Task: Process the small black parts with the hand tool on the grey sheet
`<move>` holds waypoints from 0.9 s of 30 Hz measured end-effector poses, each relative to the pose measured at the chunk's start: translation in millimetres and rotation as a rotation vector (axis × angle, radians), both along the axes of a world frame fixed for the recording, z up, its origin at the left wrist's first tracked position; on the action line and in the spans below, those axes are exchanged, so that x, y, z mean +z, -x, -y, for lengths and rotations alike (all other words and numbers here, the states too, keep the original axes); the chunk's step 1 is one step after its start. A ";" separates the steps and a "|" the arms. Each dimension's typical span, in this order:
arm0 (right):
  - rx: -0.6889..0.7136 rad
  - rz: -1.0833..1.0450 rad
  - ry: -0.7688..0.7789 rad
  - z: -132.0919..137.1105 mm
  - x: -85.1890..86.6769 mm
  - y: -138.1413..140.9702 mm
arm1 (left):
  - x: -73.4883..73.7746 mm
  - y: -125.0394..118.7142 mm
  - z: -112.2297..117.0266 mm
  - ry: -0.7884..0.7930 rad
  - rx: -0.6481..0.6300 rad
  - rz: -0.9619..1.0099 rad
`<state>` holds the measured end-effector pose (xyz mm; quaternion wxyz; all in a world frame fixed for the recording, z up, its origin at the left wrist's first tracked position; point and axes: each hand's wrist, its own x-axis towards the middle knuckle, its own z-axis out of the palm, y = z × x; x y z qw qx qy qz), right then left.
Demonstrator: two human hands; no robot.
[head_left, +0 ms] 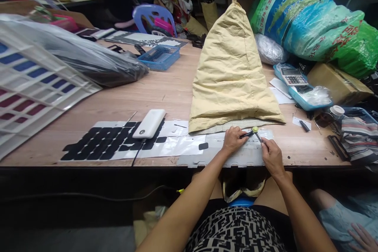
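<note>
Both my hands rest on a pale sheet (pixel 236 153) at the table's near edge. My left hand (pixel 233 140) is closed in a pinch on a thin dark tool (pixel 246 134) that reaches to a small yellow-green round piece (pixel 255 129). My right hand (pixel 271 153) is closed on another thin dark tool (pixel 259 138) whose tip meets the same piece. To the left lies a white backing sheet (pixel 177 145) with several black rounded pads (pixel 97 143); one lone black pad (pixel 203 146) sits near my left hand.
A white power bank (pixel 149 123) with a cable lies on the pads. A tall yellow sack (pixel 233 71) stands just behind my hands. A blue basket (pixel 159 57), a calculator (pixel 292 76), a cardboard box (pixel 336 80) and big printed bags (pixel 307 19) crowd the back and right. Another person's hand (pixel 363 238) shows bottom right.
</note>
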<state>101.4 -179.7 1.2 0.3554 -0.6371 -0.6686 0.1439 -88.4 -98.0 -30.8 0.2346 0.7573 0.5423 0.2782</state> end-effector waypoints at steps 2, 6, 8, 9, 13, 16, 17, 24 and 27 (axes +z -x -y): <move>0.036 0.000 -0.002 1.4 1.0 5.2 | 1.0 -0.3 0.4 -0.005 0.001 -0.003; 0.072 0.035 0.004 1.8 -1.5 9.0 | 2.1 -0.6 0.4 -0.005 0.003 -0.010; 0.036 0.074 -0.016 -1.6 -2.5 0.7 | 1.6 -0.4 0.1 -0.002 0.000 0.003; 0.005 0.110 -0.028 -4.3 -2.5 -6.6 | 1.3 -0.2 0.0 -0.001 -0.001 0.010; -0.140 0.376 -0.061 -18.9 -2.3 -48.0 | -0.2 -0.3 0.7 0.004 0.007 0.021; -0.194 0.545 -0.081 -27.3 -6.9 -74.4 | -0.2 -1.2 0.1 0.006 0.006 0.030; -0.205 0.580 -0.092 -28.9 -9.2 -79.7 | 0.3 -1.4 -0.6 0.008 0.005 0.031; -0.231 0.687 -0.079 -28.6 -17.2 -81.3 | 11.5 11.2 17.5 0.001 -0.172 0.101; -0.239 0.695 -0.058 -27.2 -14.9 -79.2 | 12.2 22.4 55.7 -0.059 -0.339 0.131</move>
